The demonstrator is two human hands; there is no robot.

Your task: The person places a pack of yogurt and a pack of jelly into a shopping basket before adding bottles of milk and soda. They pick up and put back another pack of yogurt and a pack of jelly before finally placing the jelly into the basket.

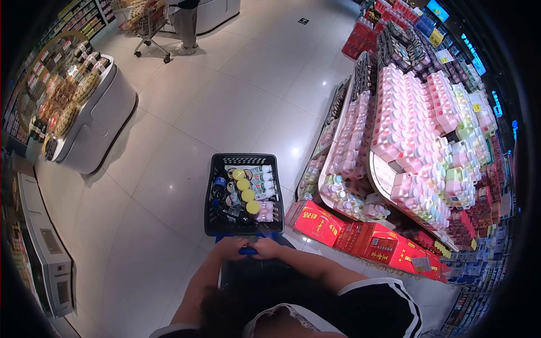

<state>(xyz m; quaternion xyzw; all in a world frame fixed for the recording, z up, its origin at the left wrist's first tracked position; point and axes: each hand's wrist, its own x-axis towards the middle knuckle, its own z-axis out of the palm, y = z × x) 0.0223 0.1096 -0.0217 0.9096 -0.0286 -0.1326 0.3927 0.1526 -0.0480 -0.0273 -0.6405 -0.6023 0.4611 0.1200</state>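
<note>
Down at the near end of the shopping cart (245, 159), both hands sit on the blue handle (248, 251). The left hand (230, 247) is wrapped around its left part and the right hand (268, 247) is curled over its right part, so they almost touch. The cart stands on the pale tiled floor (225, 107), right in front of the person. Its black mesh basket is loaded, with a row of yellow-capped bottles (247, 195) down the middle and white bottles (262, 181) lying just beside them. Off to the right, close to the cart, red boxes (315, 222) are stacked under a tiered display of pink bottles (406, 124). Over on the left, well apart, is a rounded white stand (98, 127) packed with goods. Far up the aisle, another person (186, 25) stands beside a wire trolley (147, 25).
</note>
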